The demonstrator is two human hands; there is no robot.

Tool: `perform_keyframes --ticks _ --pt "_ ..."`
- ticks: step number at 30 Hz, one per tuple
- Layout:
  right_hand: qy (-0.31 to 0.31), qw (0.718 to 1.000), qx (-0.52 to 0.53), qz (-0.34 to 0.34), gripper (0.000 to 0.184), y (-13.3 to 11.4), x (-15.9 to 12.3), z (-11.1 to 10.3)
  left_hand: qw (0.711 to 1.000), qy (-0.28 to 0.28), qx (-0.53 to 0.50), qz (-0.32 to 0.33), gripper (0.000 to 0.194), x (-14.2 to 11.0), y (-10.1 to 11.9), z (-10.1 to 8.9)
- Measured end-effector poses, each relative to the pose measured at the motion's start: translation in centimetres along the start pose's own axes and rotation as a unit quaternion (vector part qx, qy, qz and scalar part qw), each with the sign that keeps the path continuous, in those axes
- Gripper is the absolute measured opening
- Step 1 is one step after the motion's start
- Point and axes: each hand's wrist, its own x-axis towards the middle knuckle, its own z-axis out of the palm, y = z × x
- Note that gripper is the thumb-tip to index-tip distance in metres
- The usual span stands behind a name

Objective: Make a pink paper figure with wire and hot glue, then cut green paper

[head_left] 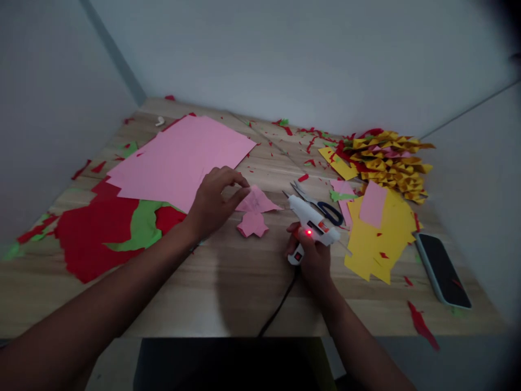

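At the near edge of the wooden tabletop [163, 309], we see a dark cord [280, 306] running up to a white glue gun [302, 208]. The right hand [316, 263] is wrapped firmly around its handle; a red light glows on the body, and the nozzle points toward the work without touching it. Beyond the cord, near the middle of the table, lie a small lower pink piece [253, 224] and, just past it, a wider upper pink piece [260, 201]. The left hand [215, 196] has thumb and forefinger close together at the upper piece's left side; we cannot tell whether they are clamped on the paper.

We judge the work to be partway along: both pieces are shaped, but whether they are joined cannot be made out. Farther off, the pink sheets [183, 157] and yellow sheets [366, 244] lie largely uncut, scissors [330, 213] rest beside the gun, and a cluster of folded yellow pieces [401, 176] at the far right appears well advanced.

We find no legible brand or writing; markings on the gun are too small to read, and the phone [443, 271] shows a dark screen.
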Motion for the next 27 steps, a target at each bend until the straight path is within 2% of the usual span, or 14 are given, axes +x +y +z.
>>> perform_keyframes --ticks 2,4,6,8,10,12,15,17,18,20,22,24,27 --pt "-0.001 0.999 0.046 -0.002 0.031 -0.7 -0.4 0.4 0.999 0.010 0.021 0.022 0.025 0.2 1.8 -1.2" --pt "-0.016 0.995 0.094 -0.008 0.029 -1.9 -1.0 1.5 1.000 -0.008 0.023 0.006 0.035 -0.2 3.7 -2.9" --pt "-0.055 0.993 0.105 -0.019 0.029 -3.4 -1.7 3.3 0.997 -0.043 -0.006 -0.063 0.037 -1.5 5.4 -4.9" --pt "-0.114 0.991 0.059 -0.044 0.032 -4.8 -2.3 6.0 0.984 -0.082 -0.052 -0.150 0.028 -3.3 6.7 -6.9" --pt "-0.202 0.976 -0.016 -0.080 0.038 -6.0 -2.8 9.5 0.973 -0.079 -0.087 -0.197 0.030 -5.4 7.3 -8.8" --pt "-0.266 0.953 -0.064 -0.126 0.053 -6.9 -3.2 13.6 0.971 -0.036 -0.069 -0.226 0.039 -7.3 7.1 -10.6" --pt "-0.312 0.932 -0.104 -0.153 0.061 -7.7 -4.1 19.6 0.953 0.084 -0.023 -0.291 0.042 -9.5 5.5 -13.3" --pt "-0.357 0.910 -0.131 -0.167 0.069 -7.9 -4.9 22.3 0.942 0.141 0.008 -0.306 0.046 -10.7 3.9 -15.6" --pt "-0.372 0.898 -0.146 -0.183 0.074 -7.9 -5.2 23.0 0.935 0.161 0.036 -0.315 0.047 -11.2 3.1 -16.9" --pt "-0.385 0.879 -0.170 -0.225 0.076 -7.6 -5.8 23.0 0.906 0.214 0.104 -0.352 0.046 -12.5 1.3 -19.2" --pt "-0.388 0.867 -0.184 -0.252 0.060 -7.0 -6.2 21.4 0.880 0.245 0.157 -0.376 0.043 -13.8 -0.6 -21.0" --pt "-0.402 0.864 -0.188 -0.239 0.043 -6.2 -6.3 19.1 0.866 0.230 0.171 -0.410 0.042 -14.9 -2.5 -21.9" --pt "-0.434 0.858 -0.184 -0.204 0.030 -5.0 -6.3 15.5 0.863 0.203 0.169 -0.431 0.043 -16.1 -4.7 -21.5"
